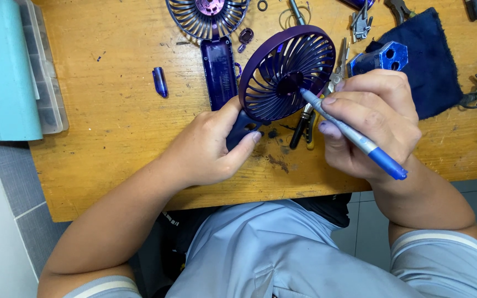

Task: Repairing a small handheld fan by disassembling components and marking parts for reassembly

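The desk (111,138) is a yellowish wooden slab, scratched and stained, with dark smudges near its front edge. Below and to the left of it, grey floor tiles (12,187) show with pale joints; more tiles appear under the right corner.

The left hand (208,146) has its grip closed around the dark blue handle of a purple fan grille (285,72), thumb on top, holding it tilted up just above the desk near the middle. The right hand (374,118) has its grip closed on a blue-and-grey screwdriver (351,135), held like a pen, with its tip touching the hub of the grille.

Just behind the grille lie a second grille (208,16) with a purple centre and a long blue housing (219,72). A small blue cap (159,81) rests apart to the left. Pliers (305,118) lie under the right hand's fingers, partly hidden. A dark blue cloth (432,66) sits at the right with a blue block (385,58) with holes at its near edge. At the far left stands a pale teal box (1,66) beside a clear plastic organiser (48,83). More tools lie along the far edge, too cropped to identify.
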